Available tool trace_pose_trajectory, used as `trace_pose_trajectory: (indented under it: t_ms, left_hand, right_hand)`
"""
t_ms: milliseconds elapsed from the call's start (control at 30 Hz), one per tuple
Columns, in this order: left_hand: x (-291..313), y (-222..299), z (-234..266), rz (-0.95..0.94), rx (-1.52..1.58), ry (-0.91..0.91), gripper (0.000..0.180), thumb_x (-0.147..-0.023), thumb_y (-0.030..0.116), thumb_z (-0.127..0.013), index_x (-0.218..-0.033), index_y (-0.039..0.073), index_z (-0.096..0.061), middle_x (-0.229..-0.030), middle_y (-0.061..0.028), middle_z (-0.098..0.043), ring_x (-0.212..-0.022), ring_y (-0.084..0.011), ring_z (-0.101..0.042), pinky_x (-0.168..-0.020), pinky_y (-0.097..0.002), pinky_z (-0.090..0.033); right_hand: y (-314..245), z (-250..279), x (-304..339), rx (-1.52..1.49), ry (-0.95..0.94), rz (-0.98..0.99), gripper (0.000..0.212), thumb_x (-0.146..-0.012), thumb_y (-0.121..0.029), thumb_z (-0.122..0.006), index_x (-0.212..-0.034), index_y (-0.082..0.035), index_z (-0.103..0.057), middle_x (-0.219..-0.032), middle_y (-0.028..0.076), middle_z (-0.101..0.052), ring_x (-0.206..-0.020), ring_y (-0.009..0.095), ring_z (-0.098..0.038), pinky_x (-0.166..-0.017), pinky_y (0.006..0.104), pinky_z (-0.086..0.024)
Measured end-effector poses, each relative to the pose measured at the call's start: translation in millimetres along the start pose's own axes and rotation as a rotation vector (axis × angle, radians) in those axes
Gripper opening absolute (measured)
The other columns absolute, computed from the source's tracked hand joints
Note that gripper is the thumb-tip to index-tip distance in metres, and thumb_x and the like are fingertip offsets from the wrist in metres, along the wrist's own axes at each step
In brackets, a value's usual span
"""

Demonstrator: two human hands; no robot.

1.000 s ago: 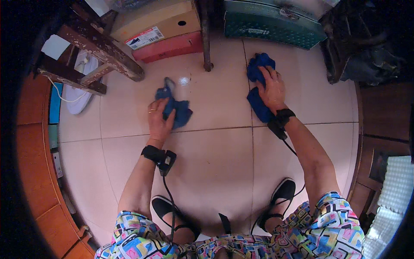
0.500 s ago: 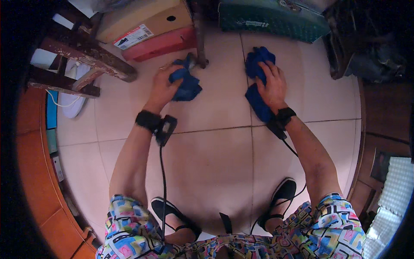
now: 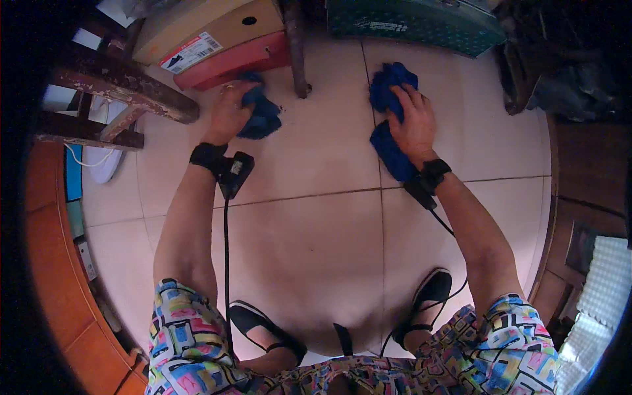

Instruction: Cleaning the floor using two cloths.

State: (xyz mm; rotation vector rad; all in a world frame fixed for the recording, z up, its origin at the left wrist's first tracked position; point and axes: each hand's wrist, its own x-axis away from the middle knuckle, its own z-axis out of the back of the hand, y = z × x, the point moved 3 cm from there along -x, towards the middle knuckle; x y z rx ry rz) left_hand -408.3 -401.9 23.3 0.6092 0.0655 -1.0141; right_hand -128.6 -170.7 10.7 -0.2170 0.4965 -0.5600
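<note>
A blue cloth (image 3: 263,117) is bunched under my left hand (image 3: 227,113), whose fingers are closed over it on the tiled floor, just in front of the red box. My right hand (image 3: 416,126) presses a second, darker blue cloth (image 3: 388,153) against the floor, fingers curled over its middle. That cloth spreads from beyond the fingertips back toward the wrist. Both wrists wear black straps with small dark devices; a black cable trails from each.
Wooden stool legs (image 3: 158,99) rise at the far left, near a white shoe (image 3: 108,161). Cardboard (image 3: 217,39) and red boxes (image 3: 234,62) lie beyond my left hand, a green box (image 3: 421,29) beyond my right. Dark wooden furniture (image 3: 586,171) borders the right side.
My left hand has slid left and slightly away from me, carrying its blue cloth toward the stool and red box. The right hand has stayed nearly in place.
</note>
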Motion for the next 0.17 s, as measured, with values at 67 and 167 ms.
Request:
trace_pose_trajectory:
  t_ms: [67, 167]
  left_hand:
    - [-2, 5, -2, -0.199, -0.027, -0.231, 0.041, -0.068, 0.0, -0.062, -0.108, 0.007, -0.065, -0.112, -0.0148, -0.062, -0.111, -0.0355, -0.052, -0.096, -0.0401, -0.042]
    - [7, 33, -6, -0.321, -0.031, -0.369, 0.039, -0.067, -0.001, -0.061, -0.105, 0.008, -0.066, -0.116, -0.0118, -0.061, -0.112, -0.034, -0.052, -0.099, -0.0385, -0.041]
  right_hand:
    - [-2, -1, 0, -0.016, 0.01, 0.014, 0.053, -0.074, -0.017, -0.069, -0.125, -0.02, -0.053, -0.131, 0.008, -0.051, -0.116, 0.036, -0.047, -0.098, 0.0456, -0.041]
    - [5, 2, 0, -0.029, -0.004, 0.009, 0.054, -0.074, -0.018, -0.07, -0.126, -0.021, -0.053, -0.131, 0.008, -0.05, -0.116, 0.037, -0.046, -0.098, 0.0455, -0.041]
